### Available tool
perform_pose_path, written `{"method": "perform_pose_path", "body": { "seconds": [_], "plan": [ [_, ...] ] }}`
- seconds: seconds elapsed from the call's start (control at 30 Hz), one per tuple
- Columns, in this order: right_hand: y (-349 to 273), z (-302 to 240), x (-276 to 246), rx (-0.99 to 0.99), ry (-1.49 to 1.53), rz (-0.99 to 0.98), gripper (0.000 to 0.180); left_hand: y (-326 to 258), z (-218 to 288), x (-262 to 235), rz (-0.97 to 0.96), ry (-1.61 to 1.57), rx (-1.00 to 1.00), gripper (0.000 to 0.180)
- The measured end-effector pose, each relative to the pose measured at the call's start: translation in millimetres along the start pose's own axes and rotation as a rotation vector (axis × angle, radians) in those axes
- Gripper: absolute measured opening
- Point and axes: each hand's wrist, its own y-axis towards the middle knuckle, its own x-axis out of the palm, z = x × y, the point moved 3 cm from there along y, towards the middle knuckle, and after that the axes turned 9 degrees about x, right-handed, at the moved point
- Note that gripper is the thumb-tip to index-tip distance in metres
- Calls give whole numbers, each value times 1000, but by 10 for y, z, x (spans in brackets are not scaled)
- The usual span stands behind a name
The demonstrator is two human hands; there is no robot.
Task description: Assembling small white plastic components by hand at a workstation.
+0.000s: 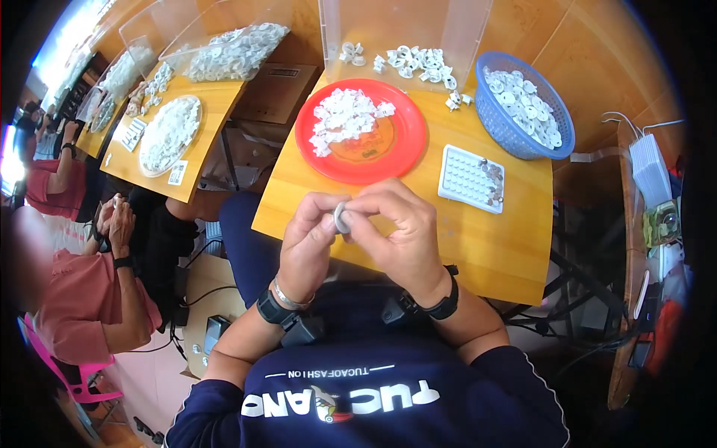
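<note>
**Both hands pinched on one small white ring, near edge of the bench**

I'm looking down at my left hand point(310, 239) and right hand point(399, 228), brought together over the near edge of the wooden bench point(478, 239). Both are closed on a small white ring point(341, 218), thumbs and fingertips clamped on it from either side, held just above the wood.

Beyond the hands sits a red plate point(388, 153) with a heap of white plastic pieces point(342, 116) on its far left half. To the right of it lies a white dimpled tray point(467, 175), a few small dark bits gathered at its right end. Far right, a blue mesh basket point(515, 142) holds more white rings. A clear plastic screen point(407, 30) stands at the far edge, loose white rings point(414, 63) scattered at its foot. Nothing lies between my hands and the plate.

To the left, a second bench point(216, 93) carries a round plate of white parts point(170, 134), a clear bag of the same point(235, 52), and small white rectangular labels near its near edge. A person in a pink top point(82, 291) sits near left, hands raised. A stack of white sheets point(650, 168) leans at far right.
</note>
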Motion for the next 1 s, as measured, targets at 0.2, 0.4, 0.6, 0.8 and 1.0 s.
{"method": "perform_pose_path", "body": {
  "seconds": [0.2,0.4,0.6,0.8,1.0],
  "plan": [
    [-7,-33,9,10,13,7,7,-25,4,18,-1,47,21,28],
    [-24,-78,8,-66,-104,56,9,-60,14,17,10,225,48,25],
    [-40,-44,6,-71,-115,55,12,-73,28,32,-25,443,101,27],
    [-20,-37,3,-54,-28,26,9,-46,87,26,-23,447,144,27],
    [-21,-57,-3,-66,2,-30,7,-38,119,16,-74,354,120,29]
  ]
}}
